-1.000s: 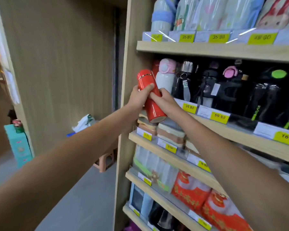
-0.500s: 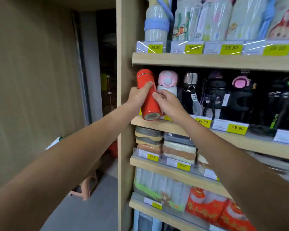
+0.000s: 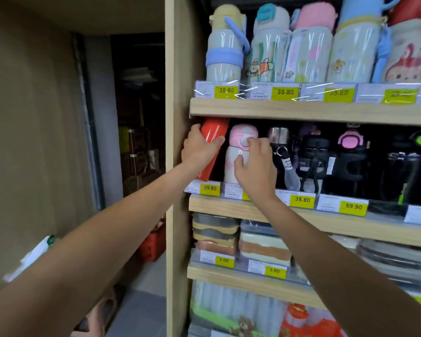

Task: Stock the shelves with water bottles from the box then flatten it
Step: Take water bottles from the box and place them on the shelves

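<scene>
The left hand (image 3: 199,152) is wrapped round the middle of the red bottle (image 3: 214,128), which leans tilted at the far left of the middle shelf (image 3: 229,205). The right hand (image 3: 255,166) grasps the pink-capped bottle (image 3: 241,135) just beside it. The red bottle looks stiff, smooth and probably slippery, so mid-body is the sound hold. The upper shelf (image 3: 301,110) sits close over its top.

On middle shelf (image 3: 219,206), tilted bottle (image 3: 214,132) left of upright flask (image 3: 230,166).
</scene>
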`<control>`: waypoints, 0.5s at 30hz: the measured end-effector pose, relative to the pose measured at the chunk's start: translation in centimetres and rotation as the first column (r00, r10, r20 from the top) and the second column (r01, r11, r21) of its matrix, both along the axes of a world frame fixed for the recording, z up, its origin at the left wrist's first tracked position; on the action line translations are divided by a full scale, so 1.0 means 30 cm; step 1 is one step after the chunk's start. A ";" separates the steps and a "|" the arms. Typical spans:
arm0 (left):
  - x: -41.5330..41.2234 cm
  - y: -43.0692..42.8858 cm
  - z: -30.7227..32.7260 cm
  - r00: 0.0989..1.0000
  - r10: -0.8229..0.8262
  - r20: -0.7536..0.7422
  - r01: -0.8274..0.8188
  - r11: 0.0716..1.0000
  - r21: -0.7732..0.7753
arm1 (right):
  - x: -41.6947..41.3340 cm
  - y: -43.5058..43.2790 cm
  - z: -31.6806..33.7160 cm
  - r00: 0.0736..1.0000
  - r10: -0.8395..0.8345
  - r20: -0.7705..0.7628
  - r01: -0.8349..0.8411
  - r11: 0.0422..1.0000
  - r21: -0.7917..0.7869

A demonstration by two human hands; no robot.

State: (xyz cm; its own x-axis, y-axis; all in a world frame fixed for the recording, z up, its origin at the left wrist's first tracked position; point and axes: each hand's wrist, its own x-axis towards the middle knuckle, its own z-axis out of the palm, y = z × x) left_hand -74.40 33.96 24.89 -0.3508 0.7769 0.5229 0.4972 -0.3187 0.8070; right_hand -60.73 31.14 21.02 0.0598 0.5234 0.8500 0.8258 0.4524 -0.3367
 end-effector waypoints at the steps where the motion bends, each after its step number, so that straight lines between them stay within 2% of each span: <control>1: 0.000 0.012 0.002 1.000 0.010 -0.024 -0.009 1.000 0.021 | -0.004 0.003 -0.006 1.000 -0.013 -0.012 0.014 1.000 0.017; 3: -0.001 0.035 0.001 1.000 0.003 -0.027 -0.001 0.998 0.064 | -0.011 0.014 -0.017 0.998 -0.034 -0.052 0.036 0.999 0.028; 9: -0.004 0.088 -0.053 0.986 -0.104 0.134 0.086 0.987 0.139 | -0.014 0.046 -0.044 0.990 -0.091 -0.105 0.083 0.993 -0.079; 15: -0.019 0.107 -0.114 0.979 -0.185 0.086 0.173 0.976 0.131 | -0.036 0.047 -0.057 0.992 -0.100 -0.075 0.091 0.989 -0.118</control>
